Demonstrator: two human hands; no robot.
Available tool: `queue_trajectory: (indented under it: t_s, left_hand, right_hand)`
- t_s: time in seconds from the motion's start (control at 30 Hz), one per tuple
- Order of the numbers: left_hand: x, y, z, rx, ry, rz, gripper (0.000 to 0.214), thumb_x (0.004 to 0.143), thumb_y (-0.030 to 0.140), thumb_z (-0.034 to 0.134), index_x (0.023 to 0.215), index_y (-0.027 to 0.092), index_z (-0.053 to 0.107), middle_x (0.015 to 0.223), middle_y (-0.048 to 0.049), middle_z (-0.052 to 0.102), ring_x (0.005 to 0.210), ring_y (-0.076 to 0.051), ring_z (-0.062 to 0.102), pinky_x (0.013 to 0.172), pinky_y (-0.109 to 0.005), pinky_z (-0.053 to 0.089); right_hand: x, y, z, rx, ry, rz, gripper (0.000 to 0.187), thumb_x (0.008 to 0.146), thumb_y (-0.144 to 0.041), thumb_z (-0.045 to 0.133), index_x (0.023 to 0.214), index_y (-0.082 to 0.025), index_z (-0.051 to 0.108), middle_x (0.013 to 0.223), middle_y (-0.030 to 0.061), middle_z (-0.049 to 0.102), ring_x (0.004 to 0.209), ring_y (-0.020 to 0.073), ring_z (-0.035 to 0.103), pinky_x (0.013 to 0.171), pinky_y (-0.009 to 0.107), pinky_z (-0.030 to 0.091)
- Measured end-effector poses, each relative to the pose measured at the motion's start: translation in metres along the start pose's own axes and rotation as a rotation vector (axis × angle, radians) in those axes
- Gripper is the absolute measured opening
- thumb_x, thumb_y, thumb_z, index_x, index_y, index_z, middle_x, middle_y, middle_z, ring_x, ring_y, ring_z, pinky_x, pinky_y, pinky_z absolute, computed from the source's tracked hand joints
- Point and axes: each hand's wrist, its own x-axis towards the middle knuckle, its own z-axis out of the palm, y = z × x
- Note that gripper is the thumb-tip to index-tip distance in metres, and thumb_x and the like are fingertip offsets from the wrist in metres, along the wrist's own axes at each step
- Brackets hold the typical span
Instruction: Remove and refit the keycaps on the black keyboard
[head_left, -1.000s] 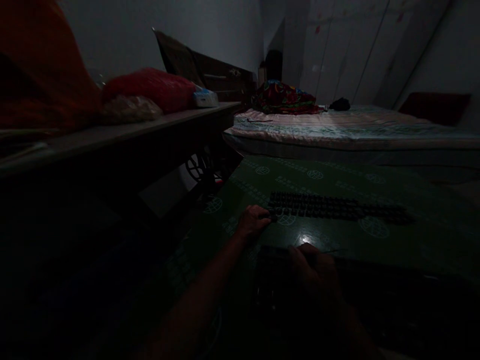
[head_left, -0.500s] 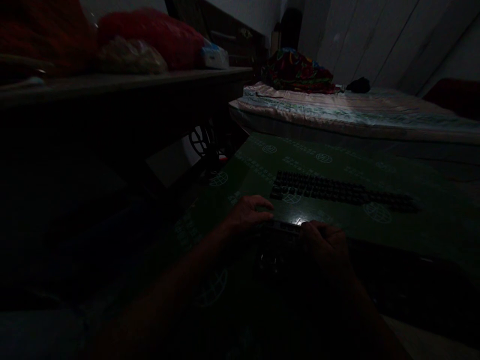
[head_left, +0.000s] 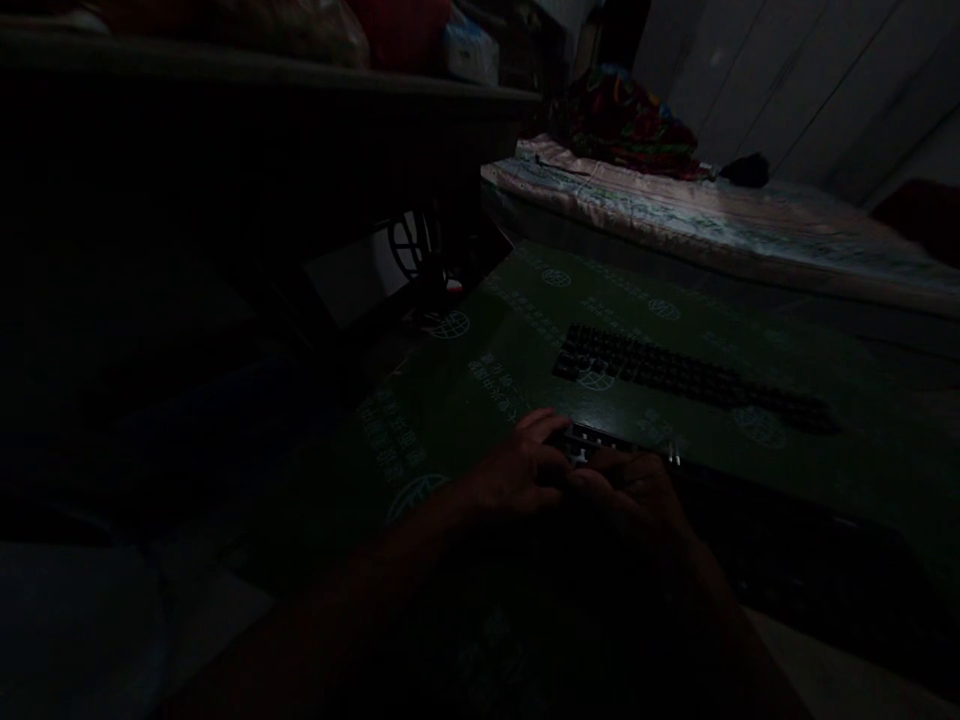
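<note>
The room is very dark. My left hand [head_left: 521, 470] and my right hand [head_left: 637, 500] meet over the far left corner of a dark keyboard [head_left: 600, 445], which lies on a green mat [head_left: 480, 370] printed with globes. The left fingers are pinched together at that corner, and what they hold is hidden. The right fingers are curled over the keyboard's edge beside them. Beyond the hands, rows of loose black keycaps [head_left: 675, 370] lie on the mat.
A low bed [head_left: 712, 220] with a pale sheet and a heap of coloured cloth [head_left: 630, 125] runs along the far side. On the left stands a dark table [head_left: 300, 80] carrying bags, with an iron treadle wheel [head_left: 409, 245] under it. Pale cupboard doors [head_left: 787, 90] close off the back.
My left hand drew back from the left end of the keycap rows to the keyboard's corner and closed up against my right hand. The view tilted downward.
</note>
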Motion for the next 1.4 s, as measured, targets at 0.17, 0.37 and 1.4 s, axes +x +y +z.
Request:
queue_trajectory:
  t_s: [0.17, 0.37, 1.4]
  left_hand:
    - [0.0, 0.001, 0.0, 0.002, -0.02, -0.008, 0.017, 0.066, 0.018, 0.071, 0.083, 0.017, 0.07, 0.14, -0.0108, 0.036, 0.134, -0.036, 0.017, 0.104, -0.053, 0.025]
    - [0.0, 0.001, 0.003, -0.012, -0.009, 0.018, 0.017, 0.074, 0.031, 0.064, 0.083, 0.018, 0.071, 0.14, -0.0111, 0.038, 0.134, -0.037, 0.017, 0.104, -0.053, 0.025]
    - [0.007, 0.001, 0.007, 0.038, 0.194, 0.179, 0.012, 0.075, 0.024, 0.064, 0.086, 0.018, 0.067, 0.093, -0.0057, 0.068, 0.096, -0.021, 0.059, 0.092, -0.038, 0.04]
  right_hand:
    - [0.001, 0.004, 0.002, -0.129, -0.049, -0.049, 0.032, 0.077, -0.039, 0.056, 0.056, -0.016, 0.061, 0.048, -0.0013, 0.055, 0.045, 0.009, 0.047, 0.041, 0.019, 0.032]
    - [0.002, 0.007, 0.007, -0.153, -0.119, -0.138, 0.032, 0.08, -0.038, 0.053, 0.06, -0.016, 0.063, 0.053, 0.0007, 0.059, 0.046, 0.0097, 0.05, 0.043, 0.019, 0.033]
    - [0.01, 0.01, 0.01, 0.345, 0.29, 0.165, 0.043, 0.072, -0.055, 0.055, 0.053, -0.016, 0.052, 0.042, -0.0041, 0.046, 0.035, 0.0055, 0.038, 0.033, 0.016, 0.03]
